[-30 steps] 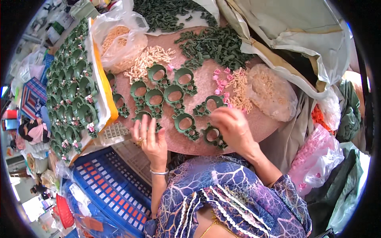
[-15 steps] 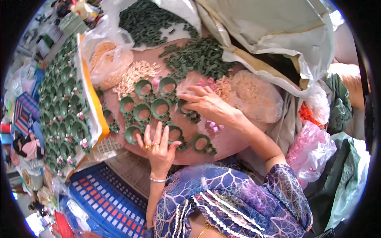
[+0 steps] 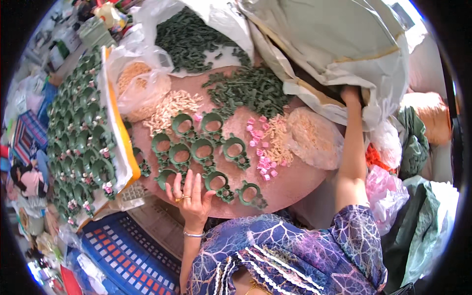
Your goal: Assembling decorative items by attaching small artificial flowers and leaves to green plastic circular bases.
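Note:
My left hand [image 3: 191,197], fingers spread, rests at the near side of the round pink tabletop [image 3: 295,184], beside several green ring-shaped plastic pieces [image 3: 201,148]. Its fingertips reach the nearest ring [image 3: 167,180], and I see nothing held in it. Inside the mouth of a large white sack [image 3: 344,44] is my right hand [image 3: 351,94]; only its back near the wrist shows, the fingers hidden by the sack. Small pink parts [image 3: 266,164] and pale beige pegs [image 3: 279,140] lie in the middle right. Dark green small parts [image 3: 250,91] are heaped behind them.
A yellow-edged white tray [image 3: 129,157] full of similar green pieces stands at the left. Beige pegs fill a clear bag [image 3: 135,81] and form a loose pile [image 3: 173,108]. A blue basket [image 3: 130,250] sits below the table; plastic bags [image 3: 383,196] crowd the right.
My right hand has left the green rings and gone right and away, into the sack's mouth. My left hand stays by the near rings. The view has shifted slightly.

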`<state>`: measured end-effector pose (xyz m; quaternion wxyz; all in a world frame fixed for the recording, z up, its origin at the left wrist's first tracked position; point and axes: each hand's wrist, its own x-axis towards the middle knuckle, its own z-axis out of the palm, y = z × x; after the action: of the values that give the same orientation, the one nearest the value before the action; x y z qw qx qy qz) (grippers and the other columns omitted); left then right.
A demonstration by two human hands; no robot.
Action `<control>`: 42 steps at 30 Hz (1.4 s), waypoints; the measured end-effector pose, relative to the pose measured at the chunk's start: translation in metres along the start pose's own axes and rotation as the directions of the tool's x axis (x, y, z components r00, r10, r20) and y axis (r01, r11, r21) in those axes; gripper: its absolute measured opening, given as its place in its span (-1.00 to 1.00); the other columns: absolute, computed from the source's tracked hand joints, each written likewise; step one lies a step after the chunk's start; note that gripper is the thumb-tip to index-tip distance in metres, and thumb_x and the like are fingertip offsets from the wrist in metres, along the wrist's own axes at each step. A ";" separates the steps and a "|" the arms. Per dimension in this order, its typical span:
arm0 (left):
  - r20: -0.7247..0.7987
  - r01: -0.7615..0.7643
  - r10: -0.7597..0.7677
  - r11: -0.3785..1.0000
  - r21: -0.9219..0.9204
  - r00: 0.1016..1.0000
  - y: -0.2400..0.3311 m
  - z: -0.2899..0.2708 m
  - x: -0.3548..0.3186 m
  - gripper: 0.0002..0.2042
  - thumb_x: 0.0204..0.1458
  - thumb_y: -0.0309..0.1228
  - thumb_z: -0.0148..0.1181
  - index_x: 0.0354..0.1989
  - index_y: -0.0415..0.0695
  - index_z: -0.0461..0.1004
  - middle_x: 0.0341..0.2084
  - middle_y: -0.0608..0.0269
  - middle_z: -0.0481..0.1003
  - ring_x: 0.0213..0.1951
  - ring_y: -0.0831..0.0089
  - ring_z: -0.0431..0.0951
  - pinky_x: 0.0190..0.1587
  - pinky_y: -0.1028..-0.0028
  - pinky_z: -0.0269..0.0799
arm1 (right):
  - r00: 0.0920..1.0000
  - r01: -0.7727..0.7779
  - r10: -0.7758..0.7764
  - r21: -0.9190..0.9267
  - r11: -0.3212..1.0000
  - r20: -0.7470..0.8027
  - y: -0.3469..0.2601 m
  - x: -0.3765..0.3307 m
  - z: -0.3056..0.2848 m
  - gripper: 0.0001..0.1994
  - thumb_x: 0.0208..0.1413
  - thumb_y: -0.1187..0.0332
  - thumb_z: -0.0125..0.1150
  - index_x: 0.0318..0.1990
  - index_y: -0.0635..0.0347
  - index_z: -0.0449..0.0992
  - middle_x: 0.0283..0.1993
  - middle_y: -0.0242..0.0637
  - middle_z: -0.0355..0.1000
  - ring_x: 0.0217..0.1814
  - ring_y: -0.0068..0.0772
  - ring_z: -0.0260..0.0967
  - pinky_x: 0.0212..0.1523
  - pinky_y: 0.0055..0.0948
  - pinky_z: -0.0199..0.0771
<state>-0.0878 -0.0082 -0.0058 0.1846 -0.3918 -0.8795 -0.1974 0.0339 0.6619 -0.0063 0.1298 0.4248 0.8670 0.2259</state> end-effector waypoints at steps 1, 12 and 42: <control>-0.007 0.007 -0.007 1.000 0.006 1.000 0.000 -0.002 -0.001 -0.44 0.20 0.13 0.05 0.12 -0.10 0.52 0.20 0.26 0.44 0.28 0.07 0.29 0.39 -0.11 -0.07 | 0.958 -0.150 0.231 0.391 0.908 -0.171 -0.004 -0.005 0.012 -0.52 0.30 0.19 -0.09 0.29 0.20 0.39 0.40 -0.04 0.25 0.49 0.01 0.09 0.48 -0.18 0.06; -0.067 0.038 -0.040 0.999 -0.029 0.997 0.000 0.000 0.000 -0.48 0.20 0.09 0.09 0.08 -0.08 0.55 0.15 0.29 0.47 0.25 0.15 0.33 0.38 -0.09 -0.02 | 0.939 0.025 0.133 0.451 0.892 -0.316 0.052 -0.172 0.225 -0.39 0.27 0.04 0.00 0.38 0.21 0.25 0.46 0.00 0.14 0.53 -0.02 0.00 0.48 -0.17 0.00; -0.084 0.020 -0.027 0.996 -0.083 0.996 0.000 0.004 0.002 -0.52 0.16 0.04 0.15 0.07 -0.07 0.55 0.16 0.32 0.46 0.26 0.17 0.31 0.37 -0.06 0.02 | 0.754 0.554 -0.471 0.829 0.080 -0.458 -0.120 -0.259 -0.249 -0.80 -0.03 0.54 0.32 -0.22 0.32 0.49 -0.05 -0.24 0.39 -0.03 -0.36 0.37 0.02 -0.40 0.37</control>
<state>-0.0894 -0.0046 -0.0085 0.2033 -0.3799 -0.8665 -0.2521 0.0055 0.3212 0.1568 -0.1037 0.0768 0.9206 -0.3686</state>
